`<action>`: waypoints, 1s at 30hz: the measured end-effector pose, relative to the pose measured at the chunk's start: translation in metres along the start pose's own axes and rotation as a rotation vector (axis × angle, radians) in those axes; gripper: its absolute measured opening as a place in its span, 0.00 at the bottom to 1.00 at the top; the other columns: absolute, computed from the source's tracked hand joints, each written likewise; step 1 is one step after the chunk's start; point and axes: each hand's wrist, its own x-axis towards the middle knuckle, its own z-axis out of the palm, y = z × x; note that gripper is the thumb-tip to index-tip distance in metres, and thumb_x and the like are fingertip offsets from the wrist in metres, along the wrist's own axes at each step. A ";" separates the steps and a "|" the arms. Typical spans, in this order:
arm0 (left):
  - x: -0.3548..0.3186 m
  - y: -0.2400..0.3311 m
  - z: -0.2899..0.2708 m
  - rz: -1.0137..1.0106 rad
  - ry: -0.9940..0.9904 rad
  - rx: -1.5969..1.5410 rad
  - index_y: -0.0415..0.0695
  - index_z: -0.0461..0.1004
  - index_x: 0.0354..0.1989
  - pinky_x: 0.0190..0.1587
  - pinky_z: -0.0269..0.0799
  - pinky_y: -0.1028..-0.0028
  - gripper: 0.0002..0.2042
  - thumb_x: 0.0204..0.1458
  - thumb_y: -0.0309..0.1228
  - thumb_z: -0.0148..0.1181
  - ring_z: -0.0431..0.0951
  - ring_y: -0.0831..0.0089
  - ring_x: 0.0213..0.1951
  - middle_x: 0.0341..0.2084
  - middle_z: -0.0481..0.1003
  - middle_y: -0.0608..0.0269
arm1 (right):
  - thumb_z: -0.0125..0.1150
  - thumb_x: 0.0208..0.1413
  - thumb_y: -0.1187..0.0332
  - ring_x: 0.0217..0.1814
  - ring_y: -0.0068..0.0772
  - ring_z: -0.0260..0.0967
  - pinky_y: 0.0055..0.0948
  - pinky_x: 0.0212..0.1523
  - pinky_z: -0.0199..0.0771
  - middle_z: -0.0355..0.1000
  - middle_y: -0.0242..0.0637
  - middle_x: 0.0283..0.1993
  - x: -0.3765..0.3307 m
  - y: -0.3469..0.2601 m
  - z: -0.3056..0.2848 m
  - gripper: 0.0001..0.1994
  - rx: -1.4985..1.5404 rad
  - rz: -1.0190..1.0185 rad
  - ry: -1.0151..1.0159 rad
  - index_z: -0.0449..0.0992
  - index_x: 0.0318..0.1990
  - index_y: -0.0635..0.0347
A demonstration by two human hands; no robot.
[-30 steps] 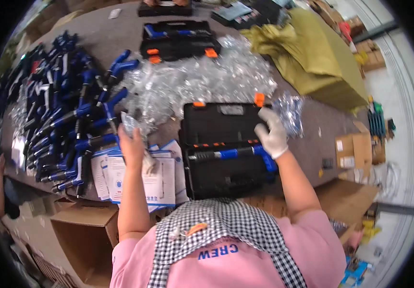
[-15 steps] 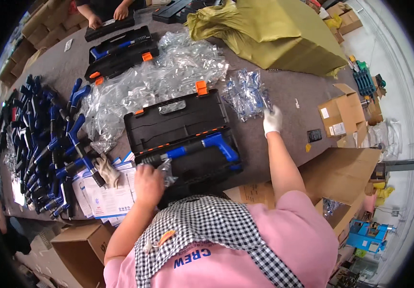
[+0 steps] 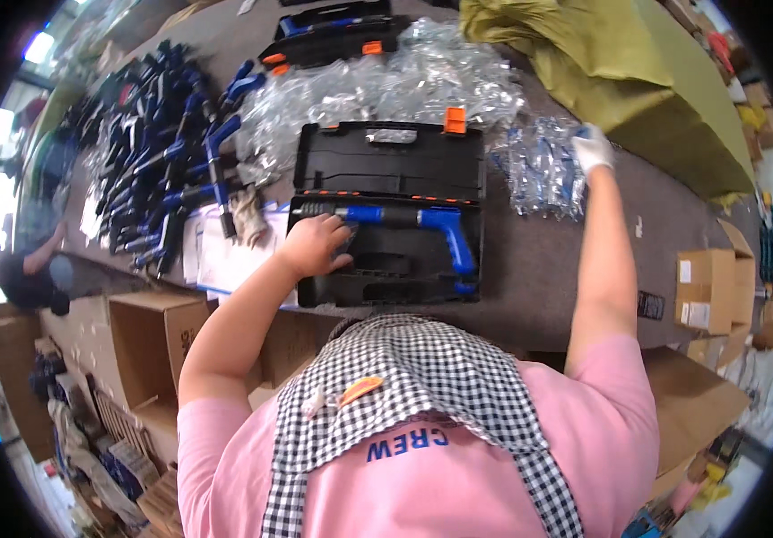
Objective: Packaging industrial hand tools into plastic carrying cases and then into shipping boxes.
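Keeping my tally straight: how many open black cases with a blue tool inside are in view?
2: the near case at centre, and the far case beyond the clear plastic bags. Others may be hidden.

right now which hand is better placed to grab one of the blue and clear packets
Probably the right: the right hand is at the edge of the packets, while the left hand is at the open black case.

- The person's bare left hand [image 3: 319,245] lies over the left end of the black case [image 3: 391,170], fingers bent.
- Their gloved right hand [image 3: 593,150] is beyond its right side, arm outstretched.
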 end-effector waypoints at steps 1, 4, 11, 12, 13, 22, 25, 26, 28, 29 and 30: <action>-0.009 -0.001 0.001 -0.069 0.023 -0.025 0.43 0.75 0.37 0.36 0.74 0.60 0.20 0.37 0.42 0.71 0.76 0.55 0.35 0.31 0.72 0.57 | 0.57 0.46 0.68 0.45 0.38 0.76 0.32 0.47 0.75 0.76 0.45 0.49 -0.028 -0.023 -0.013 0.25 0.236 -0.058 0.057 0.73 0.55 0.61; -0.017 -0.002 0.009 -0.194 0.271 -0.085 0.44 0.77 0.32 0.34 0.73 0.61 0.21 0.33 0.45 0.74 0.76 0.55 0.34 0.29 0.72 0.58 | 0.52 0.51 0.83 0.21 0.17 0.62 0.20 0.19 0.65 0.69 0.31 0.33 -0.123 -0.083 -0.060 0.23 1.242 0.035 -0.062 0.68 0.56 0.58; -0.025 -0.006 0.008 -0.195 0.326 0.006 0.46 0.70 0.19 0.34 0.68 0.62 0.17 0.34 0.41 0.73 0.69 0.59 0.32 0.22 0.69 0.62 | 0.56 0.53 0.85 0.26 0.24 0.72 0.27 0.26 0.80 0.72 0.37 0.38 -0.301 -0.186 0.071 0.26 1.497 0.162 -0.293 0.62 0.59 0.53; -0.025 -0.012 0.009 -0.151 0.292 0.057 0.46 0.70 0.20 0.35 0.69 0.62 0.15 0.36 0.39 0.71 0.70 0.60 0.33 0.23 0.69 0.62 | 0.56 0.54 0.85 0.27 0.24 0.73 0.27 0.27 0.80 0.72 0.36 0.35 -0.313 -0.177 0.093 0.24 1.426 0.160 -0.297 0.63 0.57 0.54; -0.026 -0.019 0.009 -0.116 0.257 0.112 0.46 0.70 0.20 0.36 0.70 0.63 0.12 0.39 0.37 0.69 0.71 0.61 0.34 0.23 0.70 0.63 | 0.59 0.52 0.82 0.28 0.28 0.74 0.29 0.29 0.79 0.73 0.37 0.34 -0.321 -0.174 0.098 0.21 1.286 -0.009 -0.243 0.67 0.54 0.55; -0.008 0.008 -0.002 -0.166 0.170 -0.198 0.45 0.72 0.44 0.35 0.74 0.59 0.20 0.50 0.46 0.63 0.78 0.56 0.34 0.31 0.75 0.57 | 0.66 0.47 0.65 0.30 0.48 0.72 0.46 0.32 0.72 0.71 0.39 0.30 -0.306 -0.174 0.056 0.12 0.072 -0.572 0.042 0.71 0.37 0.53; 0.012 0.028 -0.007 -0.155 0.095 -0.218 0.43 0.72 0.46 0.39 0.74 0.59 0.29 0.44 0.54 0.66 0.77 0.52 0.37 0.34 0.74 0.53 | 0.62 0.51 0.61 0.34 0.51 0.74 0.48 0.34 0.72 0.74 0.42 0.32 -0.312 -0.186 0.053 0.11 0.023 -0.275 -0.260 0.71 0.36 0.55; 0.019 0.028 0.002 -0.169 0.027 -0.168 0.43 0.72 0.47 0.39 0.74 0.59 0.30 0.43 0.55 0.67 0.77 0.52 0.37 0.34 0.74 0.53 | 0.60 0.53 0.59 0.35 0.52 0.74 0.49 0.35 0.72 0.75 0.44 0.33 -0.308 -0.189 0.053 0.11 0.025 -0.207 -0.311 0.72 0.36 0.55; 0.027 0.026 0.016 -0.172 -0.002 -0.170 0.43 0.73 0.44 0.39 0.74 0.59 0.28 0.43 0.53 0.67 0.77 0.53 0.37 0.34 0.74 0.54 | 0.58 0.55 0.58 0.35 0.53 0.74 0.49 0.35 0.72 0.76 0.43 0.35 -0.302 -0.189 0.055 0.11 -0.076 -0.191 -0.330 0.72 0.35 0.55; 0.030 0.024 0.019 -0.148 0.033 -0.183 0.43 0.75 0.42 0.39 0.74 0.59 0.25 0.43 0.51 0.67 0.77 0.54 0.36 0.33 0.74 0.55 | 0.58 0.56 0.58 0.34 0.51 0.74 0.48 0.35 0.73 0.75 0.43 0.34 -0.303 -0.185 0.062 0.11 -0.116 -0.282 -0.248 0.72 0.35 0.55; 0.034 0.023 0.021 -0.123 0.068 -0.195 0.44 0.76 0.40 0.39 0.74 0.60 0.23 0.43 0.49 0.68 0.77 0.55 0.36 0.33 0.74 0.56 | 0.57 0.56 0.59 0.33 0.50 0.74 0.47 0.34 0.74 0.75 0.42 0.33 -0.305 -0.181 0.066 0.10 -0.156 -0.373 -0.166 0.73 0.34 0.55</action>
